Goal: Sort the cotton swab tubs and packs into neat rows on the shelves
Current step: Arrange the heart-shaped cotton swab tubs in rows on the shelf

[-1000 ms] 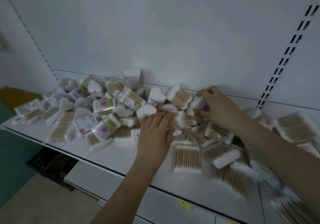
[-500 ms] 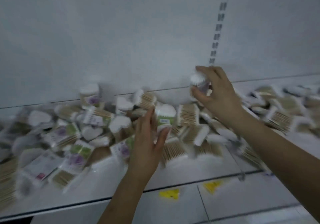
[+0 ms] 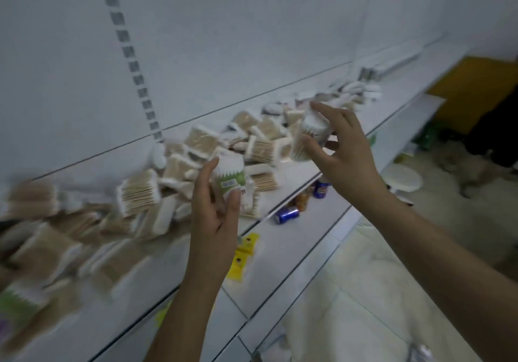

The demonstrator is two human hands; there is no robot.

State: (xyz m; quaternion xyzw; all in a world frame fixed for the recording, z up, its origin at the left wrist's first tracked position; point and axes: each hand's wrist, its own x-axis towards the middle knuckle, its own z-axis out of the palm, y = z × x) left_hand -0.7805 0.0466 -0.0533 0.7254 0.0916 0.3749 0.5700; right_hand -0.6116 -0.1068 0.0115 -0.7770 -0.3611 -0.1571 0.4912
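Note:
A jumbled pile of cotton swab packs [image 3: 196, 148] and tubs lies along the white shelf [image 3: 173, 258]. My left hand [image 3: 215, 215] holds a tub with a green label [image 3: 228, 178] lifted above the pile. My right hand [image 3: 343, 148] grips a clear round tub of swabs [image 3: 308, 137], tilted, in the air over the shelf's front edge. Further right along the shelf, a neat row of white packs [image 3: 389, 63] stands against the back wall.
The lower shelf [image 3: 308, 238] carries blue cans [image 3: 287, 214], a small bottle [image 3: 302, 200] and yellow packets [image 3: 242, 255]. A white round stool [image 3: 402, 179] stands on the floor at right. A slotted upright [image 3: 131, 61] runs up the back panel.
Both hands have lifted off the pile, each with a tub. The view has swung to the right along the shelf, bringing the lower shelf and the floor into sight.

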